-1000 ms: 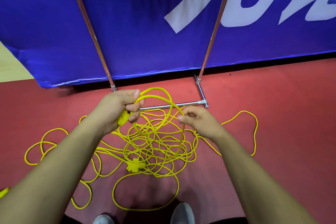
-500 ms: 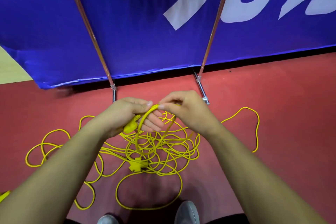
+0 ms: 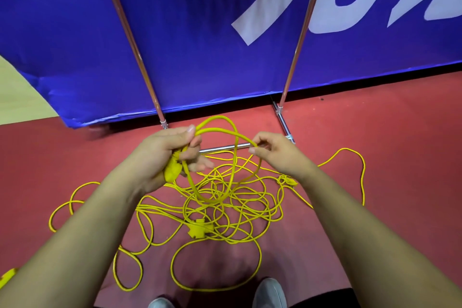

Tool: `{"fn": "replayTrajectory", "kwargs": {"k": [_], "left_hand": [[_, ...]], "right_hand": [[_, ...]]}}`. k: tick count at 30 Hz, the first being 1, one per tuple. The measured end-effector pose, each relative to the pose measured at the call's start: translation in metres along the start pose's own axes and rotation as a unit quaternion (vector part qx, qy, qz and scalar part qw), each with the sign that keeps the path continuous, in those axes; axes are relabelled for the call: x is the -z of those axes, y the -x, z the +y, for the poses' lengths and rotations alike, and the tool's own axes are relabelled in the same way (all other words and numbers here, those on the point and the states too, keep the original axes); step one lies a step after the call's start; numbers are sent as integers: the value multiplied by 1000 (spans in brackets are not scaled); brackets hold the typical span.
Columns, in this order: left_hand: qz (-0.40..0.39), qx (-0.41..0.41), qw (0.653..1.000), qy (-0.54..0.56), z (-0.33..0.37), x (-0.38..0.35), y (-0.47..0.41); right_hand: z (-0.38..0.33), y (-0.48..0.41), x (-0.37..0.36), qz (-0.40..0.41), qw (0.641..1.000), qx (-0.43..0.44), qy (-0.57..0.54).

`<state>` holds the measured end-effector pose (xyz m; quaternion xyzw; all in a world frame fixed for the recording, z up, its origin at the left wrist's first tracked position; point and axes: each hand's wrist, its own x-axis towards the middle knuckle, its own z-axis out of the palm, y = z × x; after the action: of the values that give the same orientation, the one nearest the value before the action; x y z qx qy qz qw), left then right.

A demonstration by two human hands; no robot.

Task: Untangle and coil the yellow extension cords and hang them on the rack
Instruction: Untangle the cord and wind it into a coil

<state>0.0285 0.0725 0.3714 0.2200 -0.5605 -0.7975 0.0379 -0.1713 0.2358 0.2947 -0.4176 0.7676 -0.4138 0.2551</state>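
A tangle of yellow extension cord lies on the red floor in front of me, with a yellow multi-socket block near its middle. My left hand grips a yellow plug and two loops of cord that hang from it. My right hand pinches the cord at the loops' right side. The rack stands just beyond: two slanted copper poles, the left pole and the right pole, on a chrome base bar.
A blue banner with white lettering hangs behind the rack. Cord loops spread left and right over the floor. My two grey shoes stand at the bottom edge. Another yellow piece lies at the far left.
My hands came together and then moved apart again; a second loop now hangs from my left hand, and my right hand has slid out along the cord to the right.
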Motion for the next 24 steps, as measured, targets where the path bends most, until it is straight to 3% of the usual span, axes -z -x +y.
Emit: {"fn": "replayTrajectory", "kwargs": {"k": [5,15,24], "left_hand": [[-25,39,999,-13,3,-2,5],[-25,58,997,46,5,16,-1],[-39,50,992,-111,-13,7,-3]], "right_hand": [[6,-4,-4,74,996,-2,-51],[-7,-9,9,74,996,55,4],[-53,-4,-13,3,983,157,93]]}}
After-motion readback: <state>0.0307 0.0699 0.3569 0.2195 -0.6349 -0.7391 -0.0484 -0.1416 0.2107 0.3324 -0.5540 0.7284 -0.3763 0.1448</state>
